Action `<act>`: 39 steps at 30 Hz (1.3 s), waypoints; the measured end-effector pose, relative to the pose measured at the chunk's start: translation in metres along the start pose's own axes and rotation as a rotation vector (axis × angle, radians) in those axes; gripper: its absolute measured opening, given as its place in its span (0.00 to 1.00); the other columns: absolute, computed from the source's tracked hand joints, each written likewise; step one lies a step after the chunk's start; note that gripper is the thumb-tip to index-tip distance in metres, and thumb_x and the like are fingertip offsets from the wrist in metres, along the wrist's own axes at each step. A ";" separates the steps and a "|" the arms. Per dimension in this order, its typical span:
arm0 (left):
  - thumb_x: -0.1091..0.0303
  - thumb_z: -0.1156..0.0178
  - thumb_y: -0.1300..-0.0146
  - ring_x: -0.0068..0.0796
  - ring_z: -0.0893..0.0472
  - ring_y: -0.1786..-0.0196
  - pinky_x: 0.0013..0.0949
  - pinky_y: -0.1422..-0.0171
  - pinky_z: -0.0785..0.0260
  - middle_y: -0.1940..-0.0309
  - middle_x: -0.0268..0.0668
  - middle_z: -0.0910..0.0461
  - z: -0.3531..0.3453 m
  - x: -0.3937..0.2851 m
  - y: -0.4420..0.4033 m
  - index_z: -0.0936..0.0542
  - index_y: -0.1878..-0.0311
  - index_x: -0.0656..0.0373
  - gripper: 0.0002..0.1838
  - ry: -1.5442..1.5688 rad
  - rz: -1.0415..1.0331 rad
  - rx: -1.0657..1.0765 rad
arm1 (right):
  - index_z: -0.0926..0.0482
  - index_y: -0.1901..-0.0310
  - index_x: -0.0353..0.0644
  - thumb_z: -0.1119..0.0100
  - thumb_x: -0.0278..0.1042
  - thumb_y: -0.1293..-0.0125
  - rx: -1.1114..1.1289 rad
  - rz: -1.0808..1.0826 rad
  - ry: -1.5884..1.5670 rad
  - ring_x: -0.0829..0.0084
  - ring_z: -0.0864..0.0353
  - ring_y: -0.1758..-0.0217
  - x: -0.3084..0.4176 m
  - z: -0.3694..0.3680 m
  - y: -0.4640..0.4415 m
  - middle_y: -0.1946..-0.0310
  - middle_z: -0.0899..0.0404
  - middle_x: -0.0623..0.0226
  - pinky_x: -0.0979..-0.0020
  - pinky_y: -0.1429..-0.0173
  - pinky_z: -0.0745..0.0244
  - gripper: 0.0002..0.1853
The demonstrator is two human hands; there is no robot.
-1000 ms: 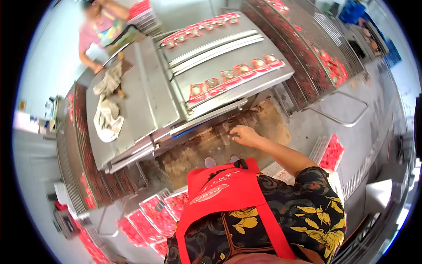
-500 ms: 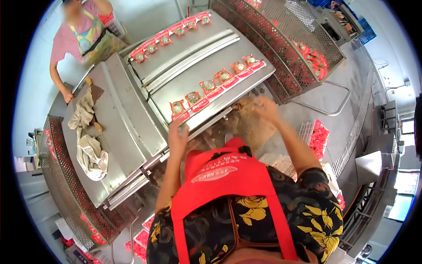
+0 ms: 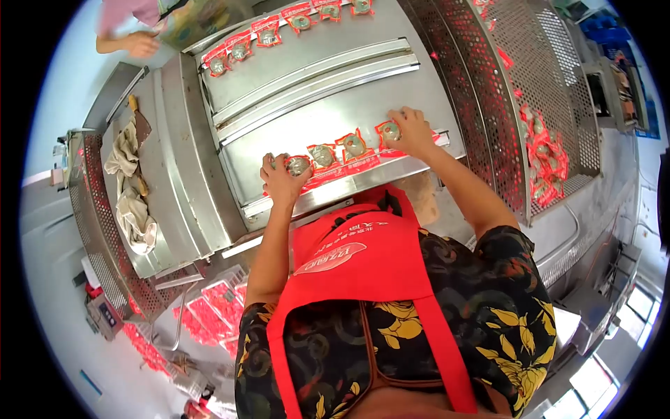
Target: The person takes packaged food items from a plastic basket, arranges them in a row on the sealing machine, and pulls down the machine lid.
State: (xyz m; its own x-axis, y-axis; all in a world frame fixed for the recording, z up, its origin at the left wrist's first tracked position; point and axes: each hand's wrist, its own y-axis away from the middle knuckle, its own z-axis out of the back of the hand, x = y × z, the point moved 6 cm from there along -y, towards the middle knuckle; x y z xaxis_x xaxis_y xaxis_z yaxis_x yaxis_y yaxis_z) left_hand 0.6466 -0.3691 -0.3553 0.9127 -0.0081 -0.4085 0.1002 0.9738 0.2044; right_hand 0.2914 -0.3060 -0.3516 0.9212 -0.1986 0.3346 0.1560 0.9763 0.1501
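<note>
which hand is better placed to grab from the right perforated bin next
Likely the right hand: it is at the right end of the near packet row, nearer the perforated bin; the left hand is at the left end.

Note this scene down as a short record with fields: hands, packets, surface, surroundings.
Left hand: at the near row's leftmost packet
Right hand: at the near row's rightmost visible packet
Far row: red-edged packets, untouched
Surface: metal worktop
Left side: pale cloth
Right side: perforated bin holding red packets
Nearby: co-worker's hand, upper left
</note>
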 end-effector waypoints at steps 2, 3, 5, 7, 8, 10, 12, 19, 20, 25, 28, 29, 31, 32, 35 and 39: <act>0.46 0.27 0.60 0.54 0.42 0.31 0.65 0.42 0.36 0.31 0.44 0.43 -0.007 -0.009 -0.006 0.23 0.46 0.51 0.36 -0.033 -0.003 -0.053 | 0.26 0.41 0.56 0.30 0.49 0.54 -0.059 0.095 -0.021 0.54 0.31 0.40 0.002 -0.003 -0.009 0.44 0.28 0.61 0.53 0.43 0.27 0.34; 0.47 0.27 0.61 0.54 0.42 0.31 0.63 0.43 0.34 0.32 0.44 0.42 -0.009 -0.011 -0.013 0.22 0.47 0.51 0.35 -0.023 0.002 -0.072 | 0.26 0.41 0.56 0.30 0.48 0.54 -0.055 0.064 -0.016 0.56 0.30 0.41 -0.003 -0.005 -0.020 0.46 0.27 0.61 0.55 0.44 0.26 0.34; 0.48 0.26 0.61 0.55 0.42 0.32 0.61 0.43 0.32 0.32 0.44 0.42 -0.008 -0.008 -0.029 0.22 0.48 0.51 0.34 -0.021 0.010 -0.092 | 0.26 0.42 0.53 0.31 0.46 0.51 -0.173 0.027 0.015 0.56 0.23 0.49 -0.009 0.009 -0.039 0.52 0.23 0.59 0.58 0.49 0.23 0.32; 0.48 0.28 0.55 0.46 0.30 0.41 0.50 0.46 0.28 0.39 0.42 0.33 0.008 0.013 -0.049 0.21 0.49 0.55 0.32 0.036 0.049 -0.191 | 0.28 0.41 0.51 0.31 0.47 0.50 -0.184 -0.066 -0.245 0.53 0.22 0.50 -0.018 0.027 -0.055 0.52 0.22 0.57 0.56 0.49 0.23 0.33; 0.48 0.29 0.53 0.41 0.24 0.45 0.44 0.48 0.26 0.42 0.41 0.28 0.014 0.023 -0.053 0.21 0.49 0.57 0.31 0.066 0.062 -0.239 | 0.29 0.40 0.50 0.31 0.47 0.50 -0.202 -0.168 -0.498 0.50 0.22 0.50 -0.026 0.036 -0.058 0.53 0.20 0.54 0.53 0.49 0.24 0.34; 0.49 0.31 0.48 0.35 0.22 0.49 0.40 0.49 0.25 0.47 0.38 0.25 0.037 0.015 -0.040 0.21 0.49 0.57 0.27 0.601 0.252 0.046 | 0.32 0.37 0.46 0.30 0.49 0.46 0.195 -0.362 -0.883 0.57 0.19 0.49 -0.008 0.029 -0.046 0.51 0.20 0.49 0.55 0.50 0.21 0.36; 0.55 0.38 0.35 0.25 0.21 0.50 0.34 0.49 0.25 0.53 0.31 0.20 0.009 0.012 -0.027 0.22 0.46 0.55 0.18 1.310 0.453 0.502 | 0.35 0.34 0.44 0.30 0.50 0.44 0.533 -0.456 -1.091 0.60 0.20 0.48 0.027 0.015 -0.016 0.49 0.23 0.49 0.58 0.52 0.20 0.39; 0.54 0.41 0.34 0.35 0.20 0.47 0.41 0.43 0.24 0.46 0.40 0.21 -0.029 -0.072 -0.011 0.29 0.36 0.58 0.27 1.346 0.348 1.054 | 0.48 0.27 0.40 0.29 0.45 0.50 0.704 -0.504 -1.452 0.58 0.22 0.47 0.099 -0.058 -0.010 0.39 0.31 0.48 0.65 0.57 0.18 0.52; 0.54 0.44 0.32 0.37 0.21 0.45 0.42 0.41 0.25 0.42 0.41 0.23 -0.032 -0.073 -0.015 0.30 0.34 0.59 0.28 1.395 0.335 1.086 | 0.47 0.27 0.41 0.30 0.43 0.49 0.697 -0.445 -1.443 0.58 0.22 0.48 0.098 -0.053 -0.013 0.40 0.31 0.50 0.64 0.60 0.17 0.50; 0.53 0.38 0.38 0.40 0.22 0.43 0.50 0.46 0.23 0.43 0.39 0.25 0.033 -0.153 0.016 0.31 0.33 0.57 0.33 1.542 0.043 1.080 | 0.38 0.33 0.56 0.36 0.39 0.40 0.631 -0.171 -1.698 0.69 0.17 0.59 0.073 0.066 0.021 0.53 0.22 0.61 0.63 0.67 0.19 0.34; 0.52 0.31 0.47 0.38 0.19 0.50 0.48 0.49 0.20 0.46 0.41 0.24 0.048 -0.232 0.020 0.33 0.34 0.59 0.39 1.459 -0.066 0.947 | 0.39 0.31 0.57 0.38 0.39 0.36 0.457 -0.029 -1.715 0.73 0.17 0.60 0.023 0.143 0.051 0.52 0.21 0.63 0.67 0.67 0.19 0.32; 0.52 0.30 0.50 0.38 0.19 0.51 0.47 0.48 0.20 0.47 0.41 0.24 0.046 -0.264 0.024 0.34 0.33 0.59 0.42 1.445 -0.153 1.005 | 0.40 0.31 0.56 0.38 0.39 0.36 0.365 0.039 -1.730 0.73 0.17 0.59 0.000 0.165 0.061 0.51 0.22 0.63 0.67 0.65 0.18 0.34; 0.52 0.28 0.54 0.38 0.19 0.51 0.47 0.47 0.20 0.49 0.41 0.25 0.043 -0.335 0.038 0.34 0.34 0.59 0.44 1.402 -0.304 1.105 | 0.41 0.30 0.53 0.36 0.37 0.38 0.137 0.169 -1.725 0.72 0.17 0.56 -0.054 0.212 0.088 0.48 0.23 0.64 0.68 0.59 0.18 0.36; 0.53 0.28 0.55 0.37 0.19 0.50 0.47 0.47 0.20 0.50 0.40 0.25 0.039 -0.375 0.044 0.34 0.34 0.58 0.44 1.373 -0.364 1.148 | 0.40 0.30 0.51 0.36 0.36 0.39 0.008 0.186 -1.727 0.72 0.18 0.54 -0.088 0.235 0.102 0.47 0.24 0.65 0.69 0.54 0.19 0.36; 0.57 0.28 0.53 0.32 0.20 0.51 0.41 0.46 0.22 0.49 0.38 0.24 0.004 -0.488 0.043 0.30 0.37 0.58 0.39 1.136 -0.541 1.186 | 0.38 0.31 0.47 0.34 0.34 0.41 -0.359 0.002 -1.529 0.70 0.22 0.46 -0.211 0.276 0.146 0.44 0.27 0.65 0.68 0.44 0.23 0.37; 0.62 0.28 0.49 0.25 0.21 0.51 0.31 0.45 0.27 0.51 0.36 0.22 -0.078 -0.631 0.047 0.26 0.39 0.56 0.32 0.857 -0.717 1.099 | 0.41 0.29 0.49 0.32 0.38 0.45 -0.416 -0.195 -1.042 0.64 0.29 0.37 -0.320 0.265 0.193 0.36 0.34 0.60 0.64 0.32 0.34 0.42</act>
State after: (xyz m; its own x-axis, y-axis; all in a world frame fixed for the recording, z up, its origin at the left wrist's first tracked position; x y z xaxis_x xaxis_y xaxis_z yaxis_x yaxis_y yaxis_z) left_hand 0.0450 -0.3005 -0.1571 0.1000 0.1194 -0.9878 0.9754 0.1844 0.1210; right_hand -0.0681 -0.0769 -0.1836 0.1544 -0.1356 0.9787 0.5493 0.8351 0.0290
